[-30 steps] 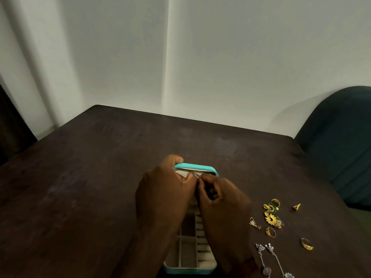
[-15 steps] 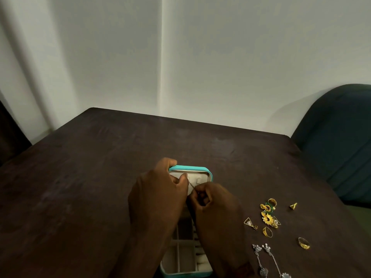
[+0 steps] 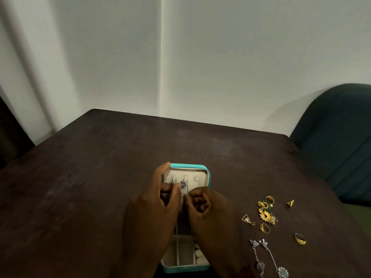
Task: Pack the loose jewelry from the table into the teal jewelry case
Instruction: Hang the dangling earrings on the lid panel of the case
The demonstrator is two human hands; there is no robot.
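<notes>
Cream-lined teal case (image 3: 208,173) lies open on the tabletop (image 3: 100,177), a blue-stone pendant (image 3: 183,184) inside its lid. Left grip (image 3: 152,205) and right grip (image 3: 203,206) both pinch its chain (image 3: 187,190). Gold jewelry (image 3: 265,215) lies right of the case.

Open cream-lined teal jewelry case (image 3: 188,166), silver pendant necklace (image 3: 183,185) against its lid, loose gold rings and earrings (image 3: 264,215) to its right.

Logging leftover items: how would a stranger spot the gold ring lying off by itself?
Find the teal jewelry case on the dark table. Right of it lies a gold cluster holding two rings. The lone gold ring sits farthest right, clear of that cluster.
</notes>
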